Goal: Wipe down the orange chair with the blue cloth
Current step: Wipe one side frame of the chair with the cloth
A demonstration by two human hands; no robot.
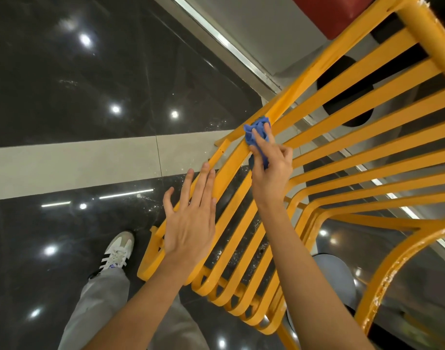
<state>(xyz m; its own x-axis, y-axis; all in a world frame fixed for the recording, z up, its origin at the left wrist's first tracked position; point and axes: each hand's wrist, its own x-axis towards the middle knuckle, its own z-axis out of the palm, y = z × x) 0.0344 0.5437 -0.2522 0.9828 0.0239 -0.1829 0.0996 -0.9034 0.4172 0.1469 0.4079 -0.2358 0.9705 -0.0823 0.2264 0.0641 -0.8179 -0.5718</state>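
An orange slatted metal chair (pixel 342 137) fills the right half of the head view, its slats running from lower left to upper right. My right hand (pixel 272 168) grips a crumpled blue cloth (pixel 256 133) and presses it against the chair's left frame bar. My left hand (pixel 191 221) lies flat with its fingers spread on the slats near the chair's left edge, holding nothing. Part of the cloth is hidden under my right fingers.
Glossy black floor tiles (pixel 77 84) with a pale grey strip (pixel 90 162) lie to the left. My leg in grey trousers and a white sneaker (pixel 118 251) stand below the chair. A dark red seat (pixel 330 13) and a metal-edged ledge (pixel 216 39) lie beyond the chair.
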